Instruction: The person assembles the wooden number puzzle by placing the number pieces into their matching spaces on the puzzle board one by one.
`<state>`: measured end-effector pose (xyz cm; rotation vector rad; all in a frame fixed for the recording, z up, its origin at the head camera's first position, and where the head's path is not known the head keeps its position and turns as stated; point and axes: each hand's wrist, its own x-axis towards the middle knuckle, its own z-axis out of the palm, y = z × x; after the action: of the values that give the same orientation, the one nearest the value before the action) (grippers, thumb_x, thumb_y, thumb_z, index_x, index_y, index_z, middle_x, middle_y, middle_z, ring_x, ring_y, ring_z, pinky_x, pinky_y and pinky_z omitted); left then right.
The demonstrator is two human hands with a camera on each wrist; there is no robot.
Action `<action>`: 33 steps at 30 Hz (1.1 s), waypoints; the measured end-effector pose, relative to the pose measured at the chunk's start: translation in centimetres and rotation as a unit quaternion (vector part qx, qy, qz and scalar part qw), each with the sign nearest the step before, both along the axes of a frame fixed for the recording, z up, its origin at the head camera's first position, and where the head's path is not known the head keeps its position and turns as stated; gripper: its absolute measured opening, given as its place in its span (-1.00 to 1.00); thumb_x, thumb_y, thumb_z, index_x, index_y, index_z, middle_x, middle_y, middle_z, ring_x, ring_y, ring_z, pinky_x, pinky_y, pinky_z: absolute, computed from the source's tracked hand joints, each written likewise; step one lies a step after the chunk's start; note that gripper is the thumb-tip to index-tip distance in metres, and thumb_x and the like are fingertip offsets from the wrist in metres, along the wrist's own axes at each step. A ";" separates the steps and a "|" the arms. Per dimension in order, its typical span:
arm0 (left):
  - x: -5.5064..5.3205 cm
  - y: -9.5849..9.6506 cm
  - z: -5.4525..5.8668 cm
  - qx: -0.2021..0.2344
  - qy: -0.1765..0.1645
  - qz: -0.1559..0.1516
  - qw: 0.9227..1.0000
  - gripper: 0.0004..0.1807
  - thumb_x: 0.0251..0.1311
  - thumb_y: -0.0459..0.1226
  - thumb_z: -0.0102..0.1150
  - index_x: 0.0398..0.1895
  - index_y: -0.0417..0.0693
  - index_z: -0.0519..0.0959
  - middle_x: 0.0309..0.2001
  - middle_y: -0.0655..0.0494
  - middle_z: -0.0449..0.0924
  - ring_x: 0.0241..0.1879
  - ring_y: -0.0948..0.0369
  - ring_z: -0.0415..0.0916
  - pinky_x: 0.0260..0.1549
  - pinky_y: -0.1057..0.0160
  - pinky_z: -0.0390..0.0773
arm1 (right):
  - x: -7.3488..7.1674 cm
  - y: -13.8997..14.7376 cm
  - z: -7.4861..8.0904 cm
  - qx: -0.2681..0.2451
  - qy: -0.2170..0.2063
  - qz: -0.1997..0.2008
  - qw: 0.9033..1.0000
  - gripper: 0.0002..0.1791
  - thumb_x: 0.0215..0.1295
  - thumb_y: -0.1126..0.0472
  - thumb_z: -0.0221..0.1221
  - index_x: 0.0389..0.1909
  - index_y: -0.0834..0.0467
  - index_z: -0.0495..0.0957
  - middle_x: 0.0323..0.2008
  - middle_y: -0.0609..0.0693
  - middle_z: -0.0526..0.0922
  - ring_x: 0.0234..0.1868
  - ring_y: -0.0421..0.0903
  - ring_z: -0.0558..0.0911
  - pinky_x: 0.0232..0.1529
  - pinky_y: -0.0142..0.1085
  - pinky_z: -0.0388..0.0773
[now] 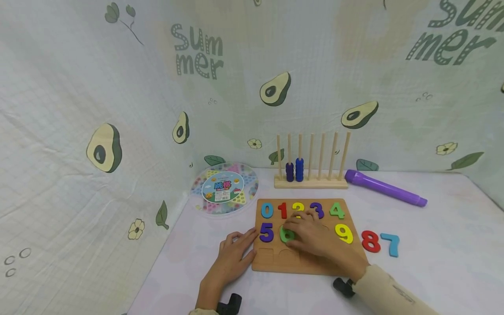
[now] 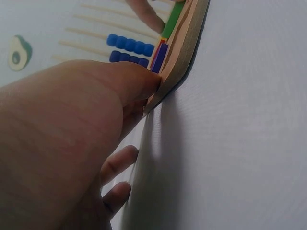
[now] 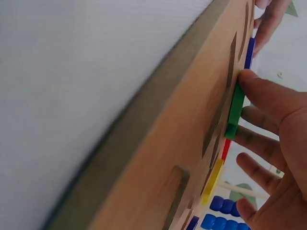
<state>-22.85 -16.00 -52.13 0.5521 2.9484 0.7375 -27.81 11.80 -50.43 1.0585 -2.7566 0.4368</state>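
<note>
A wooden number board (image 1: 275, 264) lies on the table, with coloured digits 0 to 5 and 9 in its recesses. My right hand (image 1: 315, 232) is over the board and pinches the green number 6 (image 1: 286, 236) between thumb and fingers, at the middle row beside the purple 5 (image 1: 266, 232). The right wrist view shows the green 6 (image 3: 235, 108) edge-on between the thumb and a finger. My left hand (image 1: 232, 258) rests against the board's left edge, fingers extended. A red 8 (image 1: 371, 241) and a blue 7 (image 1: 390, 245) lie right of the board.
Behind the board stands a wooden peg rack (image 1: 311, 183) with purple and blue beads on two pegs. A purple stick (image 1: 386, 188) lies to its right. The round game box (image 1: 250, 175) lies back left. Patterned cloth (image 1: 236, 109) hangs behind the table.
</note>
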 end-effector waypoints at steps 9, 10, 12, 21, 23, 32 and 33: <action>-0.2 0.1 -0.3 -0.005 0.001 -0.004 1.000 -0.42 0.46 -0.02 0.02 0.52 0.25 0.28 0.50 0.34 0.19 0.30 0.10 0.14 0.11 -0.09 0.17 | 0.1 -0.5 0.3 0.009 -0.016 -0.013 1.000 -0.57 0.21 -0.11 0.38 0.03 0.01 0.69 0.06 -0.05 0.66 0.23 0.09 0.43 0.19 0.23 0.10; -0.2 0.1 -0.3 -0.005 0.001 -0.004 1.000 -0.42 0.46 -0.02 0.01 0.52 0.25 0.28 0.50 0.34 0.19 0.30 0.10 0.14 0.11 -0.09 0.17 | 0.1 -0.5 0.3 0.010 -0.014 -0.014 1.000 -0.56 0.22 -0.12 0.37 0.04 0.01 0.68 0.07 -0.04 0.65 0.24 0.09 0.43 0.20 0.22 0.09; -0.1 0.2 -0.2 -0.004 0.002 -0.004 1.000 -0.42 0.46 -0.02 0.02 0.52 0.24 0.28 0.50 0.34 0.20 0.30 0.10 0.14 0.12 -0.09 0.17 | 0.3 -0.4 0.3 0.009 -0.004 -0.012 1.000 -0.54 0.21 -0.11 0.38 0.05 0.04 0.67 0.07 -0.03 0.65 0.24 0.10 0.43 0.20 0.23 0.09; -0.1 0.1 -0.1 -0.002 0.012 -0.002 1.000 -0.42 0.45 -0.04 0.04 0.51 0.24 0.30 0.50 0.34 0.21 0.29 0.09 0.16 0.11 -0.11 0.18 | 1.4 1.2 1.3 -0.013 0.004 -0.013 1.000 -0.52 0.22 -0.01 0.38 0.12 0.09 0.63 0.10 -0.05 0.64 0.28 0.12 0.40 0.25 0.27 0.09; -0.1 0.1 -0.1 -0.002 0.011 -0.002 1.000 -0.42 0.45 -0.04 0.04 0.51 0.24 0.30 0.50 0.34 0.21 0.30 0.08 0.16 0.12 -0.12 0.18 | 1.7 1.9 1.6 -0.017 0.002 -0.010 1.000 -0.58 0.25 0.02 0.36 0.10 0.08 0.64 0.08 -0.06 0.65 0.28 0.13 0.41 0.24 0.28 0.08; 0.2 0.1 0.0 -0.002 0.014 -0.001 1.000 -0.42 0.44 -0.06 0.07 0.51 0.23 0.30 0.49 0.32 0.22 0.30 0.06 0.16 0.13 -0.14 0.17 | 3.1 5.2 2.2 -0.014 -0.008 -0.022 1.000 -0.61 0.28 0.05 0.33 0.07 0.11 0.66 0.08 0.01 0.65 0.25 0.16 0.44 0.25 0.33 0.12; 0.3 0.1 0.1 -0.001 0.015 -0.001 1.000 -0.42 0.44 -0.06 0.07 0.51 0.23 0.31 0.49 0.32 0.23 0.30 0.06 0.16 0.12 -0.14 0.17 | 3.2 5.6 2.2 -0.012 -0.005 -0.026 1.000 -0.61 0.27 0.06 0.34 0.06 0.12 0.66 0.08 0.02 0.65 0.24 0.16 0.45 0.24 0.31 0.13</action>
<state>-22.60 -15.88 -52.08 0.5725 2.9753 0.7319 -24.57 17.40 -48.22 0.9791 -2.7731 0.4686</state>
